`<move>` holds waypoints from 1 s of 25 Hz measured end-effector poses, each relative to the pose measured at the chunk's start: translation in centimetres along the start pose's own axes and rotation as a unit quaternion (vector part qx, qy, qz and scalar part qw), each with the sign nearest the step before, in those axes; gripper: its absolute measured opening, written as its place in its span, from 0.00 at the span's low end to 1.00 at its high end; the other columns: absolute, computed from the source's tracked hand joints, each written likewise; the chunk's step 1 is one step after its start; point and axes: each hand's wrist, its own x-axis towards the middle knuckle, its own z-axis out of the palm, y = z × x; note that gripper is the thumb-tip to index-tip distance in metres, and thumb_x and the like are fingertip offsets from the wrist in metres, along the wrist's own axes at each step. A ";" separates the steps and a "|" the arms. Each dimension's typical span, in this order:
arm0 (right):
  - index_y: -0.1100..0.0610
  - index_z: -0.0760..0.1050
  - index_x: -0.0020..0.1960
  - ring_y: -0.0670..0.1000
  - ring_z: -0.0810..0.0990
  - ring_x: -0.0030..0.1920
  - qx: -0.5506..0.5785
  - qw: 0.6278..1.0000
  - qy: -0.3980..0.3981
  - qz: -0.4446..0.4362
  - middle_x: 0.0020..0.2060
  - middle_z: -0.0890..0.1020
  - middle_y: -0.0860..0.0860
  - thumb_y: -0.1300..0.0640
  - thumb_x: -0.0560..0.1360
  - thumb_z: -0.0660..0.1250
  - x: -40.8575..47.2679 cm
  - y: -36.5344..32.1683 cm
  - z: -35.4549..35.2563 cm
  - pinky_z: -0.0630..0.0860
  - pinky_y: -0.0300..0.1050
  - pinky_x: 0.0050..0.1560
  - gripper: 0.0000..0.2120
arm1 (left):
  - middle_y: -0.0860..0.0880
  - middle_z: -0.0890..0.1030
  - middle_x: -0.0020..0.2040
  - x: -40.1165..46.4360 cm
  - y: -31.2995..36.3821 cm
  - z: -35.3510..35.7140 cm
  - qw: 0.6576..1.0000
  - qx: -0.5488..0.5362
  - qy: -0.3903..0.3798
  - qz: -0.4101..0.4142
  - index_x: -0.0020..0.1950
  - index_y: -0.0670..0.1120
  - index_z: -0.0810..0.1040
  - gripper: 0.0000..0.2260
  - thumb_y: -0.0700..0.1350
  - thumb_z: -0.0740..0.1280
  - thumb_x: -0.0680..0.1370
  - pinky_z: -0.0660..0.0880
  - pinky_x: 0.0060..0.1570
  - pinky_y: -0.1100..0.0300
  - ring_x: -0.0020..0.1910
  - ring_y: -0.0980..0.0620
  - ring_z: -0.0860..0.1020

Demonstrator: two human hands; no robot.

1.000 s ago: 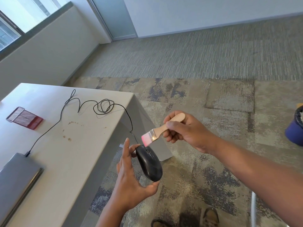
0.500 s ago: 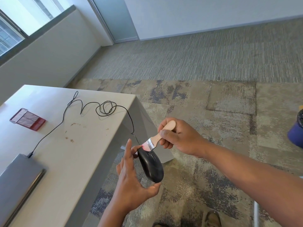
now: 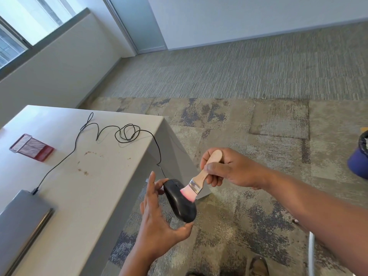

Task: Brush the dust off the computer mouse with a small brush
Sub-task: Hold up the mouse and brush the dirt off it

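Mouse [image 3: 180, 202] clamped end to end in your left hand [image 3: 157, 226]; right hand [image 3: 229, 168] fingers gripping brush [image 3: 201, 176], bristles touching its top. Brushing underway, sides probably left.

Office: carpet-tile floor [image 3: 219, 76], plain white desk [image 3: 83, 188], shut laptop [image 3: 22, 220], big window [image 3: 23, 22].

A blue bin [image 3: 358, 162] and laptop [image 3: 22, 222] are cut by edges.
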 end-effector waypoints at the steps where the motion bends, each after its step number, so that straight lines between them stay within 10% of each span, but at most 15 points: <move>1: 0.61 0.77 0.52 0.53 0.81 0.36 0.002 1.000 -0.004 0.006 0.35 0.84 0.55 0.62 0.80 0.63 -0.1 0.2 -0.4 0.78 0.45 0.39 0.05 | 0.60 0.68 0.73 0.0 0.0 0.1 1.000 -0.005 0.000 0.002 0.82 0.69 0.36 0.67 0.57 0.82 0.58 0.61 0.72 0.51 0.71 0.67 0.64; 7: 0.60 0.78 0.53 0.53 0.82 0.38 -0.026 0.998 0.042 0.050 0.38 0.85 0.58 0.64 0.81 0.65 -0.2 2.0 -2.1 0.79 0.49 0.42 0.04 | 0.59 0.67 0.75 0.0 -0.1 0.2 1.000 -0.012 0.004 0.013 0.82 0.69 0.36 0.67 0.56 0.83 0.59 0.60 0.73 0.51 0.72 0.67 0.64; 14: 0.67 0.75 0.60 0.54 0.82 0.38 0.198 0.970 0.140 0.029 0.40 0.85 0.60 0.63 0.81 0.67 0.9 1.9 0.0 0.80 0.44 0.39 0.10 | 0.56 0.67 0.75 0.1 -0.3 0.5 0.999 -0.007 -0.004 0.047 0.84 0.64 0.38 0.67 0.54 0.83 0.60 0.67 0.75 0.36 0.75 0.48 0.69; 25: 0.66 0.78 0.55 0.54 0.81 0.37 0.130 0.989 0.065 0.033 0.37 0.84 0.60 0.64 0.81 0.65 0.7 0.4 0.2 0.79 0.42 0.37 0.06 | 0.57 0.67 0.76 -0.1 -0.3 0.4 0.998 -0.007 -0.005 0.059 0.84 0.63 0.38 0.67 0.53 0.85 0.60 0.66 0.76 0.41 0.75 0.49 0.69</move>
